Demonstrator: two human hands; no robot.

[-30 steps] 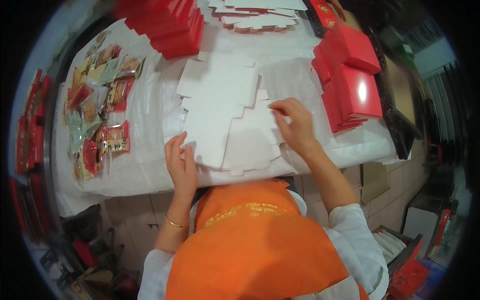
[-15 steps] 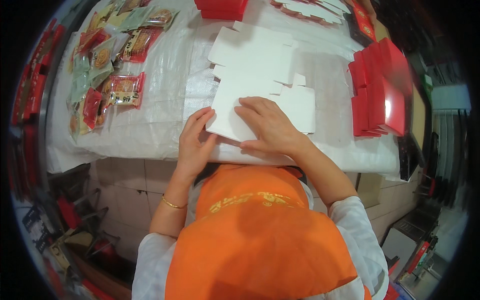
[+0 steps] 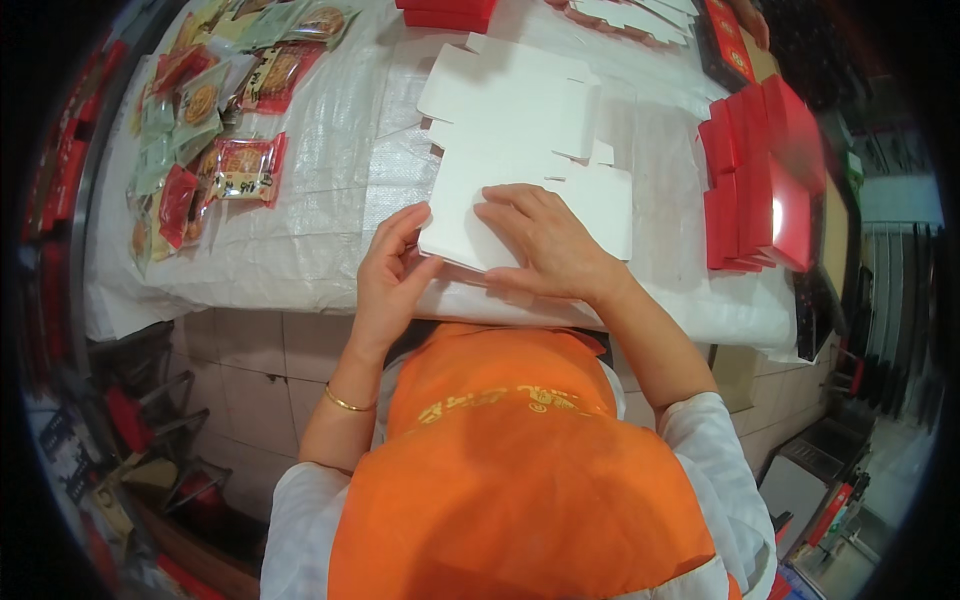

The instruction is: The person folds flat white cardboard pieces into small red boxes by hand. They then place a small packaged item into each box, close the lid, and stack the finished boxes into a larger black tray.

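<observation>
A flat white cardboard box blank (image 3: 505,95) with cut tabs and slots lies in front of me, its near end at the table edge. More card layers show at its near edge, though I cannot tell how many. My left hand (image 3: 390,262) holds the near left corner, fingers bent against the left side and thumb at the near edge. Across the near half rests my right hand (image 3: 545,245), its fingers apart and slightly bent, pressing on the card. The right thumb lies along the near edge.
Several wrapped pastries (image 3: 243,170) are heaped on the left of the white sheet covering the table (image 3: 320,235). Red boxes (image 3: 755,190) stand stacked at the right, another red box (image 3: 447,15) at the back. Further cut white cards (image 3: 635,18) lie far right, near another person's hand (image 3: 750,22).
My left thumb and fingers have closed in at the card's corner. My right hand stays on the card, slightly shifted. Another person's hand now shows at the far right.
</observation>
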